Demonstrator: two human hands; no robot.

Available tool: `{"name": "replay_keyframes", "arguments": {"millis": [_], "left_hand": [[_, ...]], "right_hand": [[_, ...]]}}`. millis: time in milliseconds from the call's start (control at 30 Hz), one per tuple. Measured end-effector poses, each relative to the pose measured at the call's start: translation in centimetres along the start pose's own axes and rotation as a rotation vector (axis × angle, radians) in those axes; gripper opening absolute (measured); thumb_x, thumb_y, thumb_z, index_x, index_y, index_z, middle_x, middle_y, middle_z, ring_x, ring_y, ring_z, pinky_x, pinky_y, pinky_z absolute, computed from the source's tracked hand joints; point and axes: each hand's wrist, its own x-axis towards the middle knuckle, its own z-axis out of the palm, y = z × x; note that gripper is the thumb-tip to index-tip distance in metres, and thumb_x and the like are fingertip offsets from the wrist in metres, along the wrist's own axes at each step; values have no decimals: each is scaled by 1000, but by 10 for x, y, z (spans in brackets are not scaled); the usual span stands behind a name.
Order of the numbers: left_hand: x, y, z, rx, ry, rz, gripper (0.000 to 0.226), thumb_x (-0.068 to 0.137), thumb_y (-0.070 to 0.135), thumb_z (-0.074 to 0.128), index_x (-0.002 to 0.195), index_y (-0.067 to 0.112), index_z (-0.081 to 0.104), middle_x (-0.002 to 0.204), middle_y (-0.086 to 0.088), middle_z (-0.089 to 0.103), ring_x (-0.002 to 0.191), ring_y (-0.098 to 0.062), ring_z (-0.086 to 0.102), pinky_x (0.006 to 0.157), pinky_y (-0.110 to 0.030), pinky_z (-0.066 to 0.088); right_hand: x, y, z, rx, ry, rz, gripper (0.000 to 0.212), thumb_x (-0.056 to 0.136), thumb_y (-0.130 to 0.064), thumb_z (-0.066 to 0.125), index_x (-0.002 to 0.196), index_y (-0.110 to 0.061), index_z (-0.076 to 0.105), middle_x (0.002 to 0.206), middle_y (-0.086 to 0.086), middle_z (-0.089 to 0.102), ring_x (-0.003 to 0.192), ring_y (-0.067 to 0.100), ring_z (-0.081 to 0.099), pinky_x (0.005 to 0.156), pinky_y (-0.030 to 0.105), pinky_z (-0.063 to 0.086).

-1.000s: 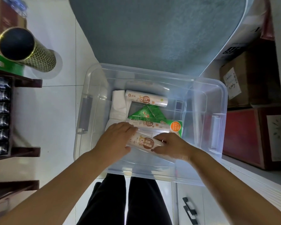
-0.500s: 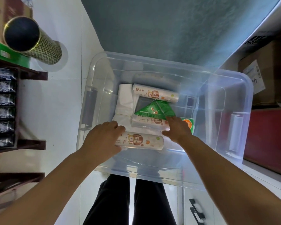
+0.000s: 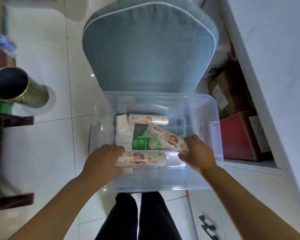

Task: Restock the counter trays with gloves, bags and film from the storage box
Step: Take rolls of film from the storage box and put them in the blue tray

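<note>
A clear plastic storage box [image 3: 215,135] stands open on the floor in front of my legs. My left hand [image 3: 102,161] grips one end of a white printed roll [image 3: 144,158] lying near the box's front wall. My right hand [image 3: 196,155] holds a second white roll [image 3: 164,137] by its end, tilted up over a green packet [image 3: 142,142]. A third roll [image 3: 148,119] lies at the back of the box. Folded white plastic [image 3: 122,130] lies along the left side.
A grey-blue cushioned chair [image 3: 149,49] stands behind the box. On the left a dark shelf [image 3: 12,118] carries a gold-black tube [image 3: 19,89]. Cardboard boxes [image 3: 227,94] and a red box [image 3: 235,139] sit under the white counter on the right.
My right hand has picked up a second roll from over the green packet and lifted it at an angle. My left hand keeps the first roll. The camera has tilted up.
</note>
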Motion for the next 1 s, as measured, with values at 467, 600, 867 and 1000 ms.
{"name": "replay_keyframes", "arguments": {"millis": [467,600,867,1000], "left_hand": [[-61,97,-112,74,128,354,61,62,36,75,119,28,55,111,1,63,102,-23,57,78,-33,49],[-80,157,-121,75,171,560,59,57,29,83,111,22,62,99,-2,67,92,-27,60,69,-34,48],[-137,285,-101,83,219,843,54,52,26,83,103,28,63,94,5,65,90,-24,60,68,-34,48],[-172,347,-75,76,211,903,60,52,32,82,108,30,59,100,9,63,95,-20,56,72,-32,46]], "right_hand": [[-219,-22,-146,-23,491,173,47,66,-37,69,103,-9,63,94,10,63,73,29,61,54,36,53],[-292,-4,-161,-32,611,310,46,58,-24,77,100,-8,65,88,9,64,67,28,61,50,33,51],[-449,57,-153,0,811,607,51,56,-25,84,103,-13,65,89,5,63,69,26,61,49,26,43],[-528,104,-138,29,862,757,52,53,-19,85,100,-16,64,86,4,60,63,29,58,47,26,38]]}}
